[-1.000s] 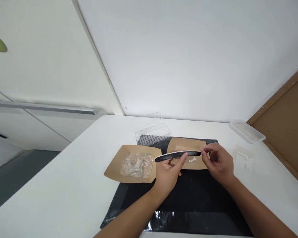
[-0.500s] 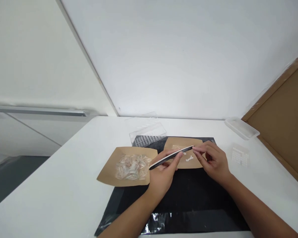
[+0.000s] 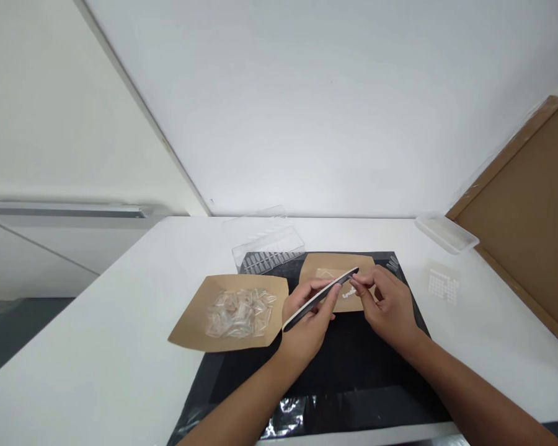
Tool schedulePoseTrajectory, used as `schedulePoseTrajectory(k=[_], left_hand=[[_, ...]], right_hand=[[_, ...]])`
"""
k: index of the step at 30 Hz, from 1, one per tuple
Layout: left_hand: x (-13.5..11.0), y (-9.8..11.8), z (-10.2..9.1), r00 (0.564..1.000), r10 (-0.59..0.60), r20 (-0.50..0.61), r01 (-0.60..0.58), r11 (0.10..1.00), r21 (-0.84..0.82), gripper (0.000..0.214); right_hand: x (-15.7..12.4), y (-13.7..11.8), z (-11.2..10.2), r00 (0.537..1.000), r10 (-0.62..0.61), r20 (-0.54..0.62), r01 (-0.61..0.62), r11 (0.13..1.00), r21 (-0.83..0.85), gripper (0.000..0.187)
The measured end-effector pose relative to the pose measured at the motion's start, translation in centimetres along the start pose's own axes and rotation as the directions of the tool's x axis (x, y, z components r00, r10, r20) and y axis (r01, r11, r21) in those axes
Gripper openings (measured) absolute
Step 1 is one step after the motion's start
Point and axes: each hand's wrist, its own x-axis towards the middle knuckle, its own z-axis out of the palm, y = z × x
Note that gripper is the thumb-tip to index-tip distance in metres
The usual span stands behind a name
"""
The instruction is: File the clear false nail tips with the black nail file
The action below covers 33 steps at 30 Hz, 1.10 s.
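My left hand [image 3: 307,322] grips a long black nail file [image 3: 320,299] with a pale edge, tilted up toward the right. My right hand [image 3: 385,305] is pinched closed at the file's upper tip, holding something too small to make out against it. Both hands hover over a black mat [image 3: 353,365]. Behind them lies a brown paper tray [image 3: 320,263] with a few small white pieces. To the left, a second brown paper tray [image 3: 199,310] holds a heap of clear nail tips [image 3: 239,305].
A clear plastic box [image 3: 267,243] of nail tips stands behind the trays. A shallow clear tray [image 3: 446,232] and a clear sheet of small tabs [image 3: 443,286] lie on the white table [image 3: 97,347] at right. A brown board [image 3: 530,217] leans against the wall.
The file has tilted from level to slanting up to the right, and my right hand has closed in on its tip. The view has shifted slightly to the right.
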Motion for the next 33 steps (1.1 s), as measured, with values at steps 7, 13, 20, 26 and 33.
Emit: schedulePoseTrajectory(k=[7,13,20,26,33], left_hand=[[0.2,-0.7,0.2,0.993,0.089,0.077,-0.093,0.994,0.061,0.025],[0.5,-0.9,0.3,0.973,0.222,0.062,-0.229,0.962,0.149,0.018],[1.1,-0.6,0.2,0.951,0.307,0.043,-0.308,0.916,0.256,0.015],[1.2,-0.1,0.4,0.944,0.319,0.079,-0.328,0.904,0.273,0.016],[0.7,0.4,0.2,0.939,0.34,0.052,-0.337,0.881,0.332,0.015]], right_hand=[[-0.3,0.4,0.5,0.996,0.028,0.084,-0.031,0.999,0.032,0.013],[-0.2,0.9,0.7,0.999,0.045,0.014,-0.044,0.996,-0.079,0.016],[0.3,0.5,1.3,0.996,0.069,0.061,-0.069,0.998,-0.015,0.018],[0.5,0.2,1.3,0.993,0.12,-0.011,-0.121,0.99,-0.08,0.021],[0.8,-0.2,1.0,0.993,0.114,0.012,-0.114,0.993,0.02,0.021]])
